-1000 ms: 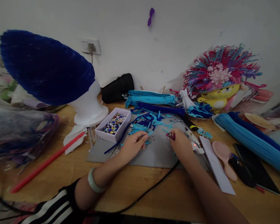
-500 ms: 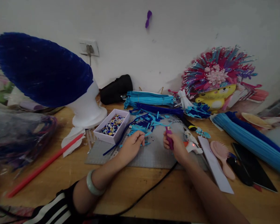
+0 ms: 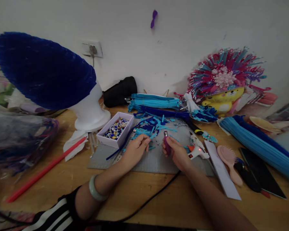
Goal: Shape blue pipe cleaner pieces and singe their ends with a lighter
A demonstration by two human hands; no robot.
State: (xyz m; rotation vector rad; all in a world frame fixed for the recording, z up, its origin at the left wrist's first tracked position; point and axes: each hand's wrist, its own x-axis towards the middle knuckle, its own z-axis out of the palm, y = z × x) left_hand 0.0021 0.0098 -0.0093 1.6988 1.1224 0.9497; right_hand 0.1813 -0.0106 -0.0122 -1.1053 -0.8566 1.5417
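Note:
Over the grey cutting mat point(image 3: 146, 165), my left hand point(image 3: 137, 148) pinches a short light-blue pipe cleaner piece point(image 3: 153, 136), its tip pointing up to the right. My right hand point(image 3: 177, 150) is wrapped round a purple lighter point(image 3: 167, 144), held upright with the metal top uncovered; no flame shows. A gap separates the two hands. Behind them lies a pile of cut blue pipe cleaner pieces point(image 3: 156, 123). Just right of my right hand rests a white glue gun point(image 3: 197, 151) with a red light glowing on it.
A white box of beads point(image 3: 120, 141) stands left of the pile. Farther left is a white mannequin head point(image 3: 91, 110) under a dark blue headpiece point(image 3: 45, 73). To the right lie a pink hairbrush point(image 3: 227, 157), a black phone-like slab point(image 3: 262, 173) and long blue pipe cleaners point(image 3: 260, 138).
My right hand has moved left with the lighter, closer to my left hand, uncovering more of the glue gun. My left hand has barely moved.

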